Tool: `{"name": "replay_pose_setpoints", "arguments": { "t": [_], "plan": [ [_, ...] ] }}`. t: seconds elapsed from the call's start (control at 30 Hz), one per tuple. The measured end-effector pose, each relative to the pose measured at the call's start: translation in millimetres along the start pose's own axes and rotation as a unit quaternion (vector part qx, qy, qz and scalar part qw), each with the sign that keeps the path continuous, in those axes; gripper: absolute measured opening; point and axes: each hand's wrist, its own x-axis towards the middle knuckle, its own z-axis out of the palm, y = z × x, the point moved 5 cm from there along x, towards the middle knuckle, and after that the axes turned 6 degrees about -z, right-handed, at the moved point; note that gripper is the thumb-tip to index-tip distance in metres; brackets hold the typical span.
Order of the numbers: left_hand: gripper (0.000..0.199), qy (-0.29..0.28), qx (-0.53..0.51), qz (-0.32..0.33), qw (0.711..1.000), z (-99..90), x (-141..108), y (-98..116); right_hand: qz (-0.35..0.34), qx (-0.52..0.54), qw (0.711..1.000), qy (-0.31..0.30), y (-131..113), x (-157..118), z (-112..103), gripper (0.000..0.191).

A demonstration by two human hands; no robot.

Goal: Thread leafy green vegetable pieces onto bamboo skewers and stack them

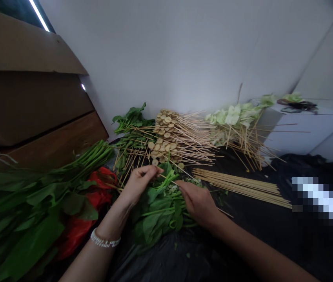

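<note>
My left hand (143, 181), with a white beaded bracelet on its wrist, is closed with fingertips pinched near the upper left end of a thin skewer (168, 178). The skewer slants down toward my right hand (197, 200), whose fingers are closed on its other side. Green stems and a leaf lie against the skewer between the hands. Beneath them is a pile of leafy greens (154, 219) on black plastic (166, 262). My fingers partly hide where the stems meet the skewer.
Skewered pale round slices (166, 147) lie behind my hands, with skewered greens (133, 133) to their left and skewered cabbage (233, 115) back right. Bare skewers (242, 188) lie right. Large leafy greens (37, 203) and a red bag (78, 231) are left; a cardboard box (31, 90) stands behind.
</note>
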Motion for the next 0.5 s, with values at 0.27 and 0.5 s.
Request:
{"name": "replay_pose_setpoints", "arguments": {
  "t": [0.27, 0.5],
  "plan": [
    [0.027, -0.045, 0.187, 0.073, 0.979, -2.9, 13.8, -16.3, -0.063, 0.003, 0.998, 0.004, -13.7, 0.9, -4.9, 0.027],
    [0.021, -0.077, 0.263, 0.061, 0.960, 3.6, 17.2, -34.0, -0.079, -0.026, 0.996, -0.019, -14.6, -1.1, -0.5, 0.027]
  ]
}}
